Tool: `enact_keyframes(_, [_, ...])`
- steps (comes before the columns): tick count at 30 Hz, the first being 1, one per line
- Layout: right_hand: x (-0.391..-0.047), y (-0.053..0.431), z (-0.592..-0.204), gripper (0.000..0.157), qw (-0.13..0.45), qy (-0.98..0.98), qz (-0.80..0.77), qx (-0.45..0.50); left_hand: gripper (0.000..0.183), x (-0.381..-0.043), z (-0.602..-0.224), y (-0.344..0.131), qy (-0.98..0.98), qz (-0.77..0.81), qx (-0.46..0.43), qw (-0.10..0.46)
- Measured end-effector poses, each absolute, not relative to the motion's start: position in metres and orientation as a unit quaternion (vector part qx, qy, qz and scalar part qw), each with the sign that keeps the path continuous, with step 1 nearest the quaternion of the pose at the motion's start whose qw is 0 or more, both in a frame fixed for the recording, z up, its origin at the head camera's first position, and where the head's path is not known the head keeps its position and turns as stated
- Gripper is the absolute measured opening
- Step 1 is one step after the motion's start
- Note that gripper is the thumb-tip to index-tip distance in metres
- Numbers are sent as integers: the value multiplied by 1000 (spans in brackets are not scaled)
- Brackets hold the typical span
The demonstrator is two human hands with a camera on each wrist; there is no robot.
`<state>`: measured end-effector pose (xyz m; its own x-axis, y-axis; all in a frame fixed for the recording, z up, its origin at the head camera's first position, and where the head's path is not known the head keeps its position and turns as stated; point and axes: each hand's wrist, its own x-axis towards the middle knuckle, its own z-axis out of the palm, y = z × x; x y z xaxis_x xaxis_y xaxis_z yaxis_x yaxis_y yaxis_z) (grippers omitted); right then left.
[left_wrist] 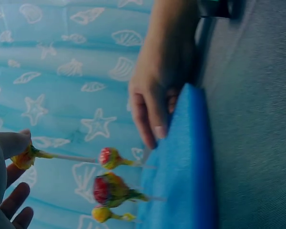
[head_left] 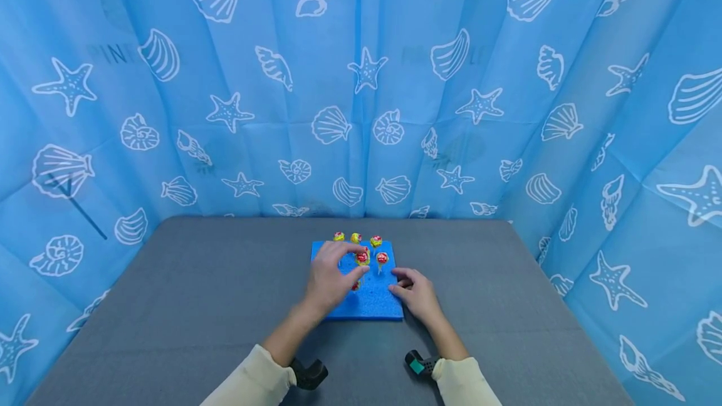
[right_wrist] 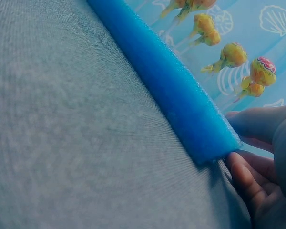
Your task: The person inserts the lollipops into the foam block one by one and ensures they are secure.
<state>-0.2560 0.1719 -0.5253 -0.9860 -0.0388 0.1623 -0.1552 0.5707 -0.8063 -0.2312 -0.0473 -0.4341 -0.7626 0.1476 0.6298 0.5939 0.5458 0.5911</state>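
Observation:
My left hand (head_left: 329, 277) pinches the wrapped ball of a lollipop (left_wrist: 24, 158) between thumb and fingers, above a blue foam board (head_left: 366, 306). The white stick (left_wrist: 74, 157) of this lollipop extends from the ball toward the board in the left wrist view. My right hand (head_left: 418, 296) holds the board at its right edge. In the right wrist view, its thumb (right_wrist: 257, 121) lies over the top face and its other fingers (right_wrist: 248, 179) sit at the lower edge. Several more red and yellow lollipops (head_left: 382, 258) stand upright on sticks in the board.
A grey cloth-covered table (head_left: 225, 293) extends around the board. Behind and beside it hangs a blue curtain (head_left: 361, 99) with white shell and starfish prints. Black wrist devices (head_left: 309, 373) are strapped at both cuffs.

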Motion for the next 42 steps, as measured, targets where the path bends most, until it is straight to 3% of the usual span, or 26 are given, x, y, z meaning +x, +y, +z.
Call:
enact_keyframes(18, [-257, 173, -526, 32, 66, -884, 460, 58, 33, -234, -464, -35, -845, -372, -237, 302])
enact_keyframes(29, [-258, 173, -525, 31, 64, -884, 459, 59, 30, -235, -468, -30, -856, -374, -215, 283])
enact_keyframes(42, [-258, 173, -526, 31, 65, -883, 462, 57, 34, -237, -487, -24, -853, -347, -217, 323])
